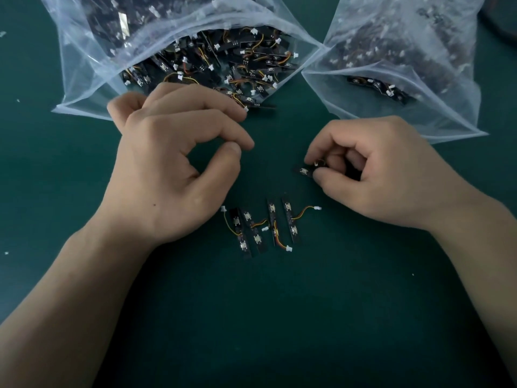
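Observation:
My right hand (386, 175) pinches a small black circuit strip (303, 171) between thumb and forefinger, just above the green mat (279, 317). My left hand (173, 163) hovers to its left with curled fingers. Its thumb tip and forefinger tip meet in a ring, and nothing shows between them. Its far fingers lie at the mouth of the left bag, next to a white plug (246, 109). Between and below my hands, several black strips (263, 231) with small buttons, orange-yellow wires and white plugs lie side by side on the mat.
A large clear plastic bag (84, 79) at the back left lies open toward me, full of the same wired strips. A second clear bag (405, 65) at the back right holds more of them. A dark object shows at the top right corner.

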`<action>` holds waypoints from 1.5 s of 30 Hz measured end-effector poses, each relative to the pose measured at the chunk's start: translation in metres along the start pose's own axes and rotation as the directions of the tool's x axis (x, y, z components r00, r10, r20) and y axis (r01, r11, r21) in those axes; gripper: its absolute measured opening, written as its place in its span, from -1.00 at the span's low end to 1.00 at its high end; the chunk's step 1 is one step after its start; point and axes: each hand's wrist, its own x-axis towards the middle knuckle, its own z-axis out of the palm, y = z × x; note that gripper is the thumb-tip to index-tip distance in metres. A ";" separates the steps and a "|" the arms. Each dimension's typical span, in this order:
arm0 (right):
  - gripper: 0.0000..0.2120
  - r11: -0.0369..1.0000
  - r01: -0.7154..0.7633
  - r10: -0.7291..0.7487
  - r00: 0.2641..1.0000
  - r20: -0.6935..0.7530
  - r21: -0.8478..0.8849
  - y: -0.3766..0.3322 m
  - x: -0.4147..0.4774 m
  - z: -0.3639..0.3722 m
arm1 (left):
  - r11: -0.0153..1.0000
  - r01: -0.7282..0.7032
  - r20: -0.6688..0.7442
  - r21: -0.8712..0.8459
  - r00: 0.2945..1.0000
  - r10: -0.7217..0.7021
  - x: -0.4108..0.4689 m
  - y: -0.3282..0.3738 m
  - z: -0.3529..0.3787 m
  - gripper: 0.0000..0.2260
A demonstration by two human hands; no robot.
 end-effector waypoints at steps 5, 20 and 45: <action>-0.87 0.997 0.055 -0.055 0.999 -0.001 -0.051 -0.001 0.001 0.001 | 0.984 -0.156 0.266 -0.084 0.948 0.173 -0.002 0.006 -0.004 -0.71; -0.96 0.994 0.110 -0.109 0.994 0.026 -0.018 0.003 -0.001 0.000 | 0.989 -0.131 0.400 -0.068 0.905 0.147 -0.004 0.012 0.005 -0.69; -0.80 0.973 0.146 -0.150 0.989 0.008 0.176 0.008 -0.001 -0.003 | 0.992 -0.100 0.399 -0.080 0.909 0.124 -0.004 0.011 0.006 -0.69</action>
